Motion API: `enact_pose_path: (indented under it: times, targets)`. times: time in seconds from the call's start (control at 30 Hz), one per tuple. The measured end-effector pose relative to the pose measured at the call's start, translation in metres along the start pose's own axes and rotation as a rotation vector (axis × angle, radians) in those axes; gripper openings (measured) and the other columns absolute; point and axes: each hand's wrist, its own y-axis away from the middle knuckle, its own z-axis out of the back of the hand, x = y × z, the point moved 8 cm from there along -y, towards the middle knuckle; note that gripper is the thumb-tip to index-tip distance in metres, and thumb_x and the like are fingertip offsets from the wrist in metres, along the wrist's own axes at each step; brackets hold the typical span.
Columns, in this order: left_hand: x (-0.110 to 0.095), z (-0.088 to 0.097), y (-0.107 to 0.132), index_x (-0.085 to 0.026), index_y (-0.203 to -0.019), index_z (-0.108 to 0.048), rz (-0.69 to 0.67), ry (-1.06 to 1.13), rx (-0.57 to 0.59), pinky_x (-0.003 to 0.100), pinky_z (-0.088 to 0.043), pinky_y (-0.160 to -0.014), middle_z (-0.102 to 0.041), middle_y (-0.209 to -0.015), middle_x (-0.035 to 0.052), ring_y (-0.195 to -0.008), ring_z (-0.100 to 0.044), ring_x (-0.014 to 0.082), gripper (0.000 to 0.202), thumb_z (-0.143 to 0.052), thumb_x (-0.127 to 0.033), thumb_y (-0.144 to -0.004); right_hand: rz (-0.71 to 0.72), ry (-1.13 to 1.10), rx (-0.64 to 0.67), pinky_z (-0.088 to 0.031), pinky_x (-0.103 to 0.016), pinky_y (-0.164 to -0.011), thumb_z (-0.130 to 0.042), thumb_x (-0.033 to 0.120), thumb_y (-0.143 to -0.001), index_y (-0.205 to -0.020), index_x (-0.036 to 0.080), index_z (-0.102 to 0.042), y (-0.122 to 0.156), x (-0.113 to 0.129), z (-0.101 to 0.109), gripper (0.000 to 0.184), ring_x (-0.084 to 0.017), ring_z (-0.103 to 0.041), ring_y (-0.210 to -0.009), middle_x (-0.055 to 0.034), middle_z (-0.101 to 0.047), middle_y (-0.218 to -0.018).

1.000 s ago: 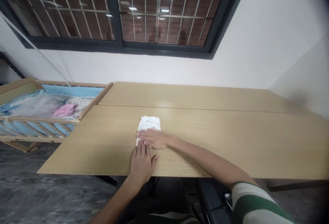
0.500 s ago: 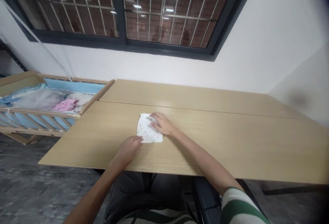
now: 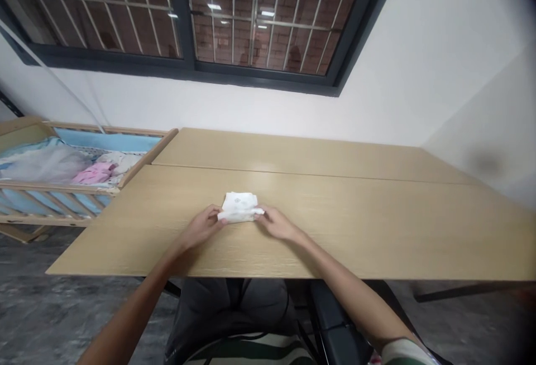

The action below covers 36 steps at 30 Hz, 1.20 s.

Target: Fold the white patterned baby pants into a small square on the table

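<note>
A small white cloth (image 3: 239, 202) with a faint print lies on the wooden table in front of me. Its near edge is lifted and folded over toward the far side. My left hand (image 3: 204, 224) pinches the left end of that fold between thumb and fingers. At the right end, my right hand (image 3: 274, 222) grips the same fold, closed on it. The far part of the cloth rests flat on the tabletop. Whether the piece is a handkerchief or a small garment I cannot tell.
The light wooden table (image 3: 377, 225) reaches far to the right, a seam running along it. To the left stands a wooden crib (image 3: 144, 158) with blue lining, white netting and pink cloth (image 3: 94, 173) inside. A barred window (image 3: 259, 24) is set in the wall behind.
The cloth lay flat and is now folded up from its near edge. My right hand has come down from its top to the right end of the fold; my left hand has shifted slightly.
</note>
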Motion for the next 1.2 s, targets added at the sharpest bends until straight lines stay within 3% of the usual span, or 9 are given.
enact_pose_path:
  times: [0.1, 0.33, 0.47, 0.53, 0.67, 0.77, 0.83, 1.07, 1.2]
  targets:
    - [0.010, -0.002, -0.018, -0.021, -0.117, -0.056, 0.021, 0.078, 0.006, 0.036, -0.053, -0.100, -0.071, -0.122, 0.0081, -0.115, -0.067, 0.0227, 0.040, -0.066, -0.046, -0.089, -0.095, -0.087, -0.108, -0.052, -0.040, -0.090, -0.049, 0.040, -0.102, -0.121, 0.019, -0.064, -0.016, -0.017, 0.012, 0.033, -0.024, -0.067, -0.099, -0.0109, -0.072, -0.114]
    - [0.044, -0.001, -0.068, -0.015, -0.112, -0.055, 0.201, -0.130, -0.204, 0.035, -0.059, -0.079, -0.074, -0.093, 0.0088, -0.083, -0.072, 0.0214, 0.028, -0.063, -0.027, -0.088, -0.354, -0.063, -0.322, -0.052, -0.032, -0.075, -0.061, 0.031, -0.089, -0.103, 0.017, -0.060, -0.045, -0.070, 0.019, 0.020, -0.019, -0.062, -0.081, -0.0060, -0.068, -0.092]
    - [0.046, 0.004, -0.069, -0.011, -0.128, -0.049, 0.223, -0.269, -0.288, 0.046, -0.053, -0.098, -0.070, -0.111, 0.0167, -0.109, -0.069, 0.0291, 0.049, -0.066, -0.023, -0.084, -0.448, 0.031, -0.392, -0.054, -0.038, -0.085, -0.064, 0.031, -0.086, -0.114, 0.016, -0.059, -0.040, -0.074, 0.024, 0.032, -0.023, -0.065, -0.093, -0.0099, -0.069, -0.103]
    - [0.038, 0.004, -0.064, -0.010, -0.138, -0.045, 0.180, -0.322, -0.316, 0.050, -0.042, -0.113, -0.059, -0.136, 0.0227, -0.134, -0.054, 0.0318, 0.054, -0.061, -0.026, -0.089, -0.337, 0.191, -0.424, -0.050, -0.045, -0.100, -0.058, 0.034, -0.091, -0.129, 0.013, -0.056, -0.039, -0.055, 0.028, 0.043, -0.028, -0.061, -0.116, -0.0177, -0.065, -0.125]
    - [0.005, -0.032, -0.064, -0.006, -0.156, -0.026, -0.062, -0.478, -0.194, 0.048, -0.021, -0.127, -0.026, -0.165, 0.0233, -0.156, -0.019, 0.0302, 0.067, -0.036, -0.045, -0.103, 0.013, 0.481, -0.197, -0.023, -0.051, -0.124, -0.042, 0.037, -0.100, -0.156, 0.012, -0.037, -0.048, -0.010, -0.003, 0.061, -0.030, -0.026, -0.154, -0.0190, -0.035, -0.163]
    - [0.000, -0.069, -0.071, -0.001, -0.158, -0.021, -0.104, -0.596, -0.054, 0.050, -0.019, -0.127, -0.022, -0.166, 0.0250, -0.157, -0.013, 0.0321, 0.076, -0.024, -0.053, -0.104, 0.024, 0.564, 0.004, -0.015, -0.052, -0.127, -0.042, 0.033, -0.098, -0.161, 0.009, -0.028, -0.057, -0.010, -0.032, 0.069, -0.030, -0.018, -0.157, -0.0182, -0.029, -0.166]
    - [0.006, -0.077, -0.072, 0.000, -0.158, -0.021, -0.070, -0.653, -0.053, 0.051, -0.020, -0.127, -0.023, -0.165, 0.0254, -0.157, -0.014, 0.0329, 0.079, -0.023, -0.056, -0.103, 0.005, 0.580, 0.043, -0.013, -0.052, -0.128, -0.041, 0.034, -0.099, -0.162, 0.007, -0.026, -0.059, -0.015, -0.039, 0.070, -0.029, -0.017, -0.157, -0.0183, -0.028, -0.166]
    - [0.052, -0.032, -0.044, -0.001, -0.157, -0.026, -0.036, -0.720, -0.056, 0.053, -0.024, -0.125, -0.026, -0.164, 0.0262, -0.156, -0.020, 0.0351, 0.077, -0.023, -0.057, -0.103, -0.025, 0.531, 0.000, -0.015, -0.048, -0.129, -0.023, 0.057, -0.106, -0.163, 0.008, -0.024, -0.029, -0.035, -0.011, 0.075, -0.028, -0.021, -0.156, -0.0189, -0.027, -0.166]
    - [0.038, -0.007, -0.037, 0.000, -0.155, -0.029, -0.113, -0.709, -0.127, 0.053, -0.020, -0.126, -0.021, -0.165, 0.0273, -0.157, -0.013, 0.0356, 0.077, -0.027, -0.057, -0.103, -0.034, 0.512, -0.001, -0.014, -0.049, -0.128, -0.023, 0.062, -0.105, -0.163, 0.007, -0.022, -0.022, -0.032, -0.001, 0.079, -0.029, -0.017, -0.157, -0.0194, -0.021, -0.168]
